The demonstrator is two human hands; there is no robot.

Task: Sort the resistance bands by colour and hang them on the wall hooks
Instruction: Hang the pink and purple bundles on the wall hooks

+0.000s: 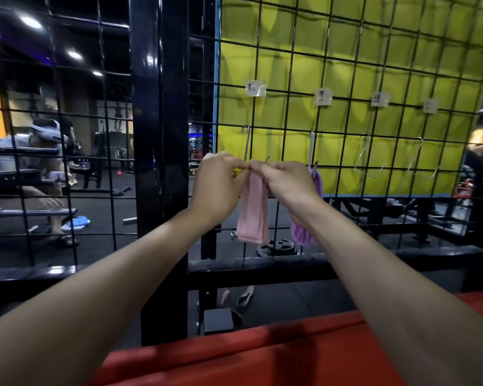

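**Pink band held at the first hook**

Pink band point(253, 210) hangs in front of the black wire grid point(346, 65), its top edge pinched between both hands and its folded length drooping straight down. The left hand point(221, 185) grips the top from the left with fingers curled and thumb pressed to them; the right hand point(285, 182) grips it from the right the same way, knuckles nearly meeting the left's. The pinch point sits just beside the lower end of the first hook point(246, 143), though whether the band is on it cannot be told.

Just right, purple bands point(315, 185) hang from the second hook point(311, 149), partly hidden behind the right wrist. Further right, two bare hooks, the third hook point(367, 157) and the fourth hook point(421, 158), stand well apart from the hands. A small paper label point(255, 88) is fixed on the grid above each hook; the writing is too blurred to read. A yellow panel point(402, 37) backs the grid. A red pad point(234, 363) fills the bottom foreground. Behind the grid on the left, a person point(25, 160) bends over a bench.
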